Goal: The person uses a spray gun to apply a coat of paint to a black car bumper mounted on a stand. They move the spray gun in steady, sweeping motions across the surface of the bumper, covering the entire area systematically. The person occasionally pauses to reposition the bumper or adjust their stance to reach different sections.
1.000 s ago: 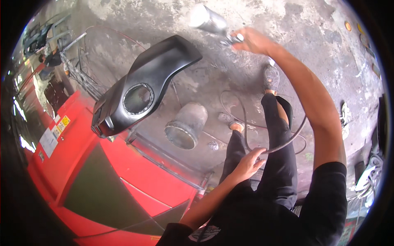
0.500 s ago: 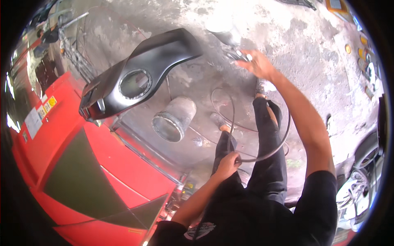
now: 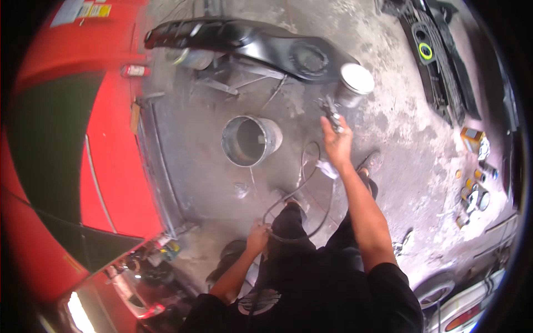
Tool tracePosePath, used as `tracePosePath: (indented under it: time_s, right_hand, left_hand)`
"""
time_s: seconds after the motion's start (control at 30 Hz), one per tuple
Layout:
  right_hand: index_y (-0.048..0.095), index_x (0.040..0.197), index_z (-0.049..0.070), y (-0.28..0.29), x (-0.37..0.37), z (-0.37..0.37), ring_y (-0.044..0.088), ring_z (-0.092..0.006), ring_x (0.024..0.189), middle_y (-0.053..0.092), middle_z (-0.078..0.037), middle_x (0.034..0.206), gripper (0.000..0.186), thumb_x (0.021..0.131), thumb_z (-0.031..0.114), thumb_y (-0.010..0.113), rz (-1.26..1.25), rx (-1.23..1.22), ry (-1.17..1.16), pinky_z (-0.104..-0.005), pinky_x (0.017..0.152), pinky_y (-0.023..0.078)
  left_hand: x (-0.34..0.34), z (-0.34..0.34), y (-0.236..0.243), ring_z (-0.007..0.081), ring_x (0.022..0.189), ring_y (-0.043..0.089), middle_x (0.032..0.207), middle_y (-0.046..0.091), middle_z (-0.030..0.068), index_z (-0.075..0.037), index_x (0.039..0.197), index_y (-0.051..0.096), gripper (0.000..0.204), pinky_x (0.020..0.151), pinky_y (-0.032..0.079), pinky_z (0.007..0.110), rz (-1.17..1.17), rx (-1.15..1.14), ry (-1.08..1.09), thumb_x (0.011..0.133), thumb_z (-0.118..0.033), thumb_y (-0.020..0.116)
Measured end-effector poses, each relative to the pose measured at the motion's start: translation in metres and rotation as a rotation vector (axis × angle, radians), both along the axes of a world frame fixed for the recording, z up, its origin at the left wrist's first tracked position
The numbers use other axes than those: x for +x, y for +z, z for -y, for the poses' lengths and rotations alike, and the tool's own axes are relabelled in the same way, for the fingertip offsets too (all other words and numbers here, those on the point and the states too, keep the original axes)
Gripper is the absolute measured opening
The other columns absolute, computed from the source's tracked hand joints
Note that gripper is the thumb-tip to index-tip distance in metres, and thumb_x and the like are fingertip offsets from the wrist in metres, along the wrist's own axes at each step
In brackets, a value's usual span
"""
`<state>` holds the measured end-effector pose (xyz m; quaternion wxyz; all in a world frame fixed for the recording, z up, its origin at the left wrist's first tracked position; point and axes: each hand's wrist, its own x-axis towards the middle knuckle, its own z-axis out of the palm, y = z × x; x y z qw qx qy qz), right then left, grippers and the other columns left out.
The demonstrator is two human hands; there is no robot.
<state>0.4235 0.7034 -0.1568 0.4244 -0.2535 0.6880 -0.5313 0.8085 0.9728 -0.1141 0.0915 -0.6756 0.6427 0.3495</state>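
A: Right hand, quick?
B: Right hand (image 3: 337, 143), just right of centre. Fingers curled round a spray gun (image 3: 332, 114). Gun's blurred, so trigger position can't be read.
A: Where's the gun, exactly?
B: Upper right of centre, just above the hand. Its white-topped cup (image 3: 355, 83) overlaps the right end of a black car bumper (image 3: 266, 47) in view; can't tell if they touch.
A: Left hand?
B: Left hand (image 3: 257, 237), lower centre. Closed on a dark hose (image 3: 294, 240); separate fingers too smeared to count.
A: Hose path?
B: Loops between the two hands, across the dark trousers (image 3: 288, 225) and over the concrete floor (image 3: 205, 183).
A: Bumper?
B: Spans the top of the frame, left of centre to right of centre, round opening near its right end. Metal stand (image 3: 225, 87) under it.
A: Middle of the floor?
B: Grey metal bucket (image 3: 275, 139), left of centre, mouth toward the camera. Apart from both hands.
A: Edges?
B: Red vehicle (image 3: 122, 183) fills the left. Black trim parts (image 3: 433, 61) upper right, one with a yellow-green ring. Lower right corner: white car (image 3: 463, 305), red tail lamp (image 3: 466, 317).
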Motion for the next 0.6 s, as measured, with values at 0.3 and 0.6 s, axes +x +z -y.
tracePosePath:
  time_s: [0.3,0.6]
  right_hand:
    - [0.072,0.121,-0.003,0.133,0.234,0.085,0.063,-0.0115,0.078,0.075,-0.007,0.091,0.035,0.099,0.024,0.078,0.016,-0.303,0.331,-0.0315,0.068,0.055]
    - [0.071,0.111,-0.003,0.080,0.187,0.026,0.065,-0.0152,0.065,0.069,-0.008,0.083,0.034,0.103,0.029,0.073,-0.395,-0.061,-0.170,-0.0322,0.050,0.058]
  left_hand:
    - [0.167,0.051,-0.003,0.0418,0.105,0.068,0.107,0.071,0.0183,-0.007,0.116,0.071,0.022,0.090,0.054,0.047,-0.440,-0.263,0.195,0.095,-0.007,0.065]
    - [0.263,0.150,0.064,0.0426,0.105,0.069,0.109,0.073,0.0201,-0.006,0.116,0.074,0.025,0.090,0.054,0.048,-0.543,-0.368,0.149,0.093,-0.003,0.066]
